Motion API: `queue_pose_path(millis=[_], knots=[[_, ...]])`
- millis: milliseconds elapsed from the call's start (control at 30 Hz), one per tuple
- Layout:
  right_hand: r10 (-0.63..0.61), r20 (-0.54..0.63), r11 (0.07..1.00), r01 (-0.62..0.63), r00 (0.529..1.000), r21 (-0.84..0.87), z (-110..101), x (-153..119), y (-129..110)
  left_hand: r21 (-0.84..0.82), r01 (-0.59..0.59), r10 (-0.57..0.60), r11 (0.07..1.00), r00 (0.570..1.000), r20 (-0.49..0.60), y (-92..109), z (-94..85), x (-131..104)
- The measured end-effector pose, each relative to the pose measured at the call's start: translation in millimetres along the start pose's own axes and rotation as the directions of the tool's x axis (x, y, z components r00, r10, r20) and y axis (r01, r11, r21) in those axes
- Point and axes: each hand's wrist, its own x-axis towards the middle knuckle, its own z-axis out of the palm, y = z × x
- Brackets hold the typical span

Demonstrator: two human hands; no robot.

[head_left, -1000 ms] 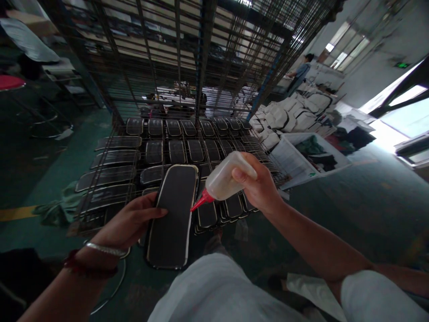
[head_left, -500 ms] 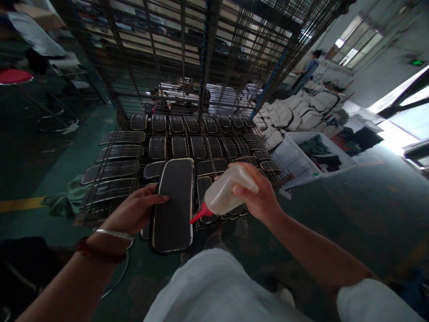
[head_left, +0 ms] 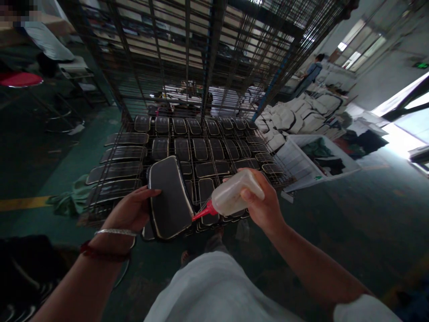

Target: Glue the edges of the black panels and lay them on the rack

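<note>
Edge work appears in hand: a left hand (head_left: 129, 210) pinches a dark grey, pale-rimmed rounded panel (head_left: 170, 199); right-hand fingers (head_left: 247, 194) clamp a translucent plastic bottle (head_left: 229, 197), its red conical nozzle (head_left: 207, 209) ahead of them at the panel's corner. Next seemingly calls for steady tip control.

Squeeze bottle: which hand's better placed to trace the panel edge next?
Right, probably: the right hand grips the bottle, its red nozzle at the panel's lower right corner; the left hand holds the panel's left side.

No legible text; green sign (head_left: 421, 65) too small.
</note>
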Motion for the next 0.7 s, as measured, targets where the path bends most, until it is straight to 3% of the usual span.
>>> queue_pose_path(millis=[200,333,467,600,700], knots=[[0.059,-0.101,0.990,-0.045,0.993,0.131,29.1,-23.9,20.3,-0.172,0.023,-0.041,0.985,0.993,-0.107,-4.6,-4.8,5.4],[0.191,-0.134,0.940,-0.141,0.972,0.311,49.4,-14.9,23.5,-0.201,-0.017,0.003,0.980,0.998,-0.070,-14.0,-2.6,4.4],[0.054,-0.236,0.964,0.011,0.970,0.265,49.1,29.7,17.9,-0.153,-0.017,0.018,0.988,1.000,0.004,-27.2,7.9,-2.6],[-0.085,-0.186,0.993,0.098,0.979,0.062,44.1,63.4,21.6,-0.130,0.046,-0.038,0.990,0.997,0.063,-37.2,19.3,-12.0],[-0.177,-0.140,0.983,0.169,0.974,-0.067,46.6,65.6,26.2,-0.121,0.063,-0.053,0.991,0.995,0.083,-39.9,22.1,-15.9]])
